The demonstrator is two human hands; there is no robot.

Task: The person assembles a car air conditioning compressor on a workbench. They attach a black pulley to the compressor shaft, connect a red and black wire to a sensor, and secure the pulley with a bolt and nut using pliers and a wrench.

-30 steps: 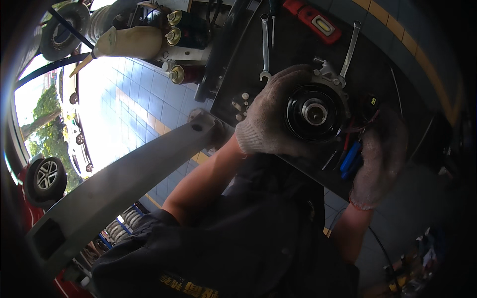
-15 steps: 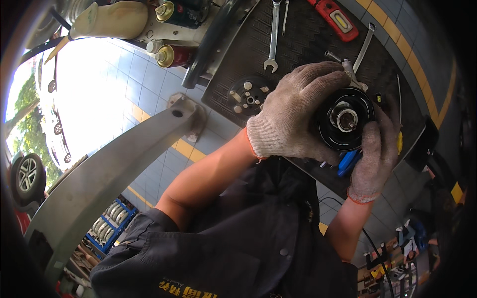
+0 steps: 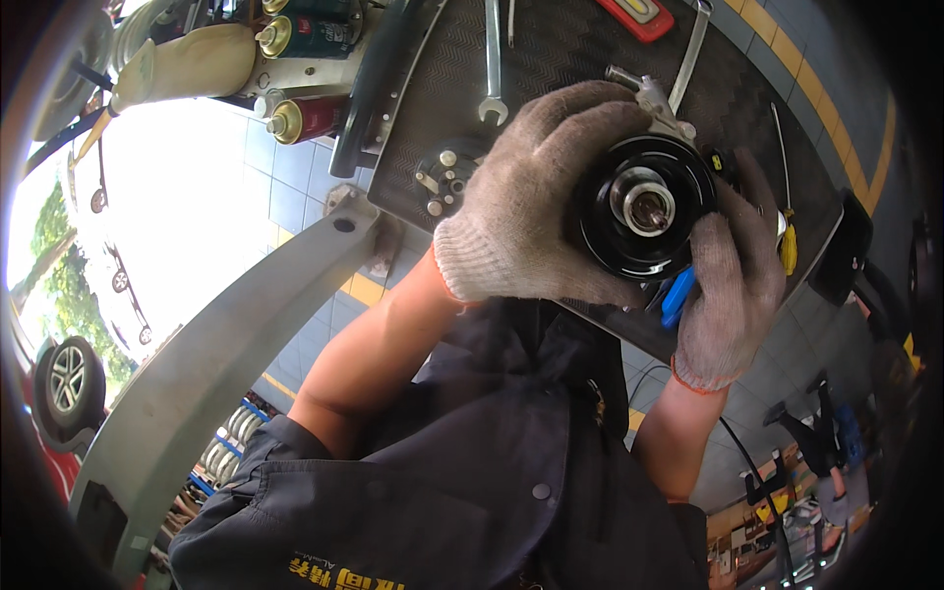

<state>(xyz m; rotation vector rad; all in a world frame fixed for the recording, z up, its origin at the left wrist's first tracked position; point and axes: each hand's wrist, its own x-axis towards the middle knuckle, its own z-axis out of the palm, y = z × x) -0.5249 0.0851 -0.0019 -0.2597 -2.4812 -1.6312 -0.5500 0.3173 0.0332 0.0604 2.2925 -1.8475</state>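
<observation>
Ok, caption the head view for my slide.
Gloved left hand and right hand hold a black pulley over a dark textured worktop, an open-ended wrench lying beyond.

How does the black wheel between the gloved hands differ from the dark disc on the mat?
The black wheel is held between the left hand and right hand; the dark disc lies on the mat. The black wheel has a shiny metal hub; the dark disc bears several pale pegs. Both look dark and round.

A black tabletop (image 3: 438, 113) carries wrenches (image 3: 494, 59) and a red lamp (image 3: 644, 23).
</observation>
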